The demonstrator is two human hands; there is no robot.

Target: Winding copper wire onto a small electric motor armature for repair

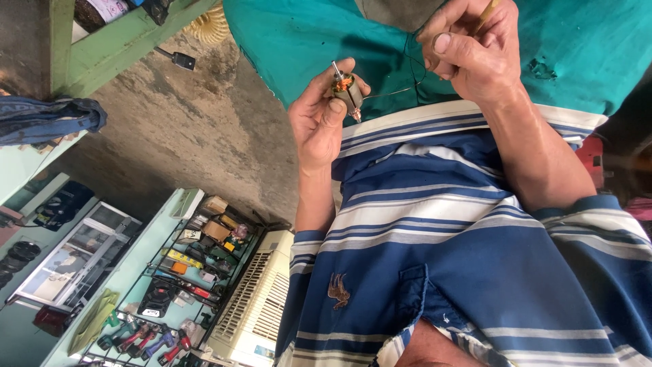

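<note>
My left hand (318, 119) grips a small motor armature (346, 90) with copper windings and a steel shaft, thumb pressed on its side. A thin dark wire (397, 88) runs from the armature to my right hand (468, 51). That hand pinches the wire between thumb and fingers and also holds a thin yellowish stick (486, 15). Both hands hover over a teal cloth (305, 34) on my lap, above my blue and white striped shirt (441, 224).
Bare concrete floor (183, 129) lies to the left, with a small black plug (182, 60) and a coiled cream cord (210, 28). A green wooden frame (102, 54) and a blue cloth (47, 119) are at upper left. A white grilled appliance (255, 306) and tool shelves (170, 292) stand lower left.
</note>
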